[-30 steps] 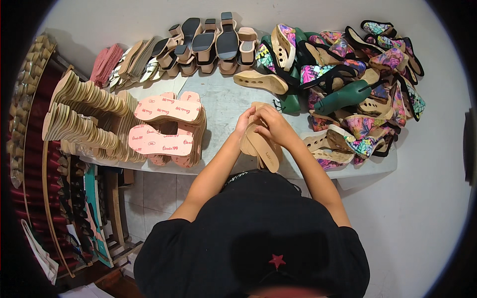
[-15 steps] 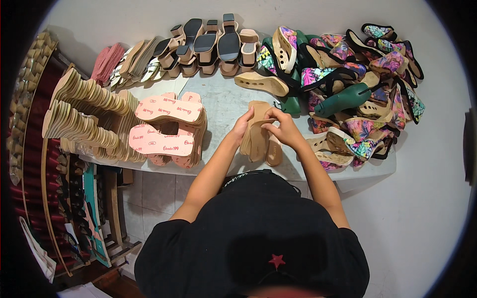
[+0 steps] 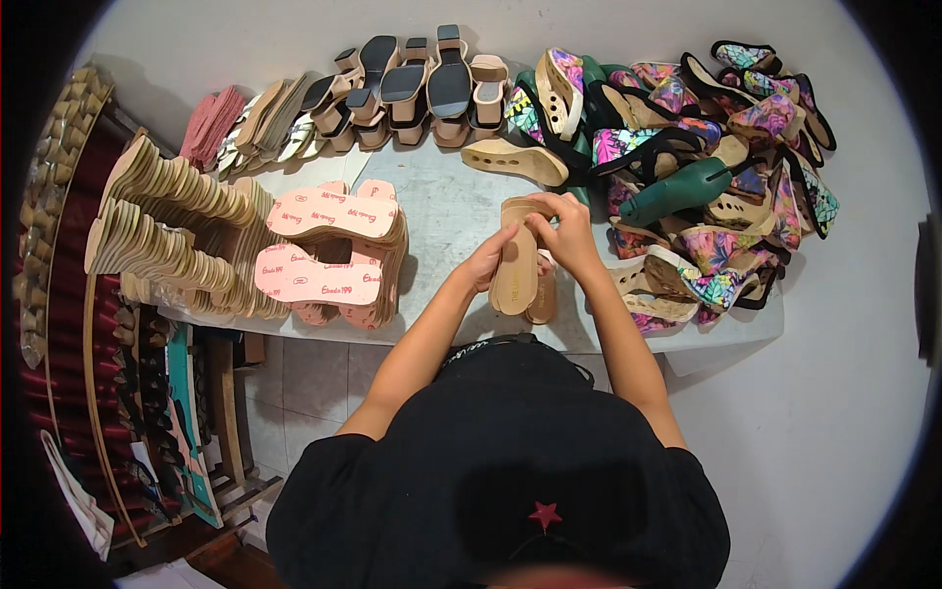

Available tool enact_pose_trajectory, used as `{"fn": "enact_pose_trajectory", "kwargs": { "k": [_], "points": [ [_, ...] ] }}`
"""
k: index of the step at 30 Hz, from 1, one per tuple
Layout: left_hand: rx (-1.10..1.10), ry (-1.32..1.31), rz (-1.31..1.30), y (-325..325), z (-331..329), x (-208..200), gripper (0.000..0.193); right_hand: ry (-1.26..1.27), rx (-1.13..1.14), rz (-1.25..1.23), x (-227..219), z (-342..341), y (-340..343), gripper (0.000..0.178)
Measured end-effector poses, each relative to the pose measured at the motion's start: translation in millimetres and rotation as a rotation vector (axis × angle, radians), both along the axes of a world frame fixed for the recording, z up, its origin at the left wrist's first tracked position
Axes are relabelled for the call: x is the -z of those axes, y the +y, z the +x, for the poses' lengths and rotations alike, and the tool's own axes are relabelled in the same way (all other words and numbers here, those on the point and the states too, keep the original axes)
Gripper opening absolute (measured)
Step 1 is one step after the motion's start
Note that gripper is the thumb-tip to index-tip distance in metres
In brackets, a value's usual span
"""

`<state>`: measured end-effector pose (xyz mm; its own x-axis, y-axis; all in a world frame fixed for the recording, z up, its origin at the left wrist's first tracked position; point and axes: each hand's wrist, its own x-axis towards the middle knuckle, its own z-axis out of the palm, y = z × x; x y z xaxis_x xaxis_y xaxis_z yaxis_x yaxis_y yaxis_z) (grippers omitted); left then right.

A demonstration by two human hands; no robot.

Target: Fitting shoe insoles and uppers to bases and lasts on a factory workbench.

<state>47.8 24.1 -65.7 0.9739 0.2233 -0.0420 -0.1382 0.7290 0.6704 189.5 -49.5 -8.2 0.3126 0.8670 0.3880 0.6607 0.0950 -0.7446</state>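
Over the table's front edge I hold tan insoles (image 3: 512, 280), stacked closely with the top one face up and small lettering near its heel. My left hand (image 3: 481, 267) is closed round their left side, its thumb lying on the upper face. At the toe end, my right hand (image 3: 567, 234) pinches the right edge between thumb and fingers; how many layers it grips is hidden. Another tan insole (image 3: 543, 299) with lettering shows just right of the held ones, partly covered by them.
Left stand stacked pink printed insole boards (image 3: 319, 280) and rows of wooden-edged soles (image 3: 186, 270). Block-heeled sandals (image 3: 449, 88) line the wall. To the right are heaped floral wedge sandals (image 3: 721, 257) and a green shoe last (image 3: 677, 194). A loose wedge sole (image 3: 515, 161) lies ahead.
The held insoles have turned so the top one's lettered face shows more fully. My left hand has slid lower with its thumb across them, and my right hand has moved slightly up and right.
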Motion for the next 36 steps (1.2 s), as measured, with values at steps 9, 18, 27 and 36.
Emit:
{"fn": "enact_pose_trajectory", "kwargs": {
  "k": [9,18,27,36],
  "points": [
    [-0.106,0.376,0.027,-15,0,18,0.026,-0.108,0.229,-0.042,73,-4,0,0.056],
    [-0.289,0.554,-0.089,-24,-22,62,0.037,-0.023,0.481,-0.815,123,-23,-36,0.054],
    [-0.642,0.691,0.033,-35,-22,57,0.031,-0.100,0.496,-0.751,146,-22,-28,0.061],
    [-0.858,0.358,0.134,-25,-24,-28,0.038,-0.051,0.052,-0.827,145,5,-14,0.050]
  ]
}}
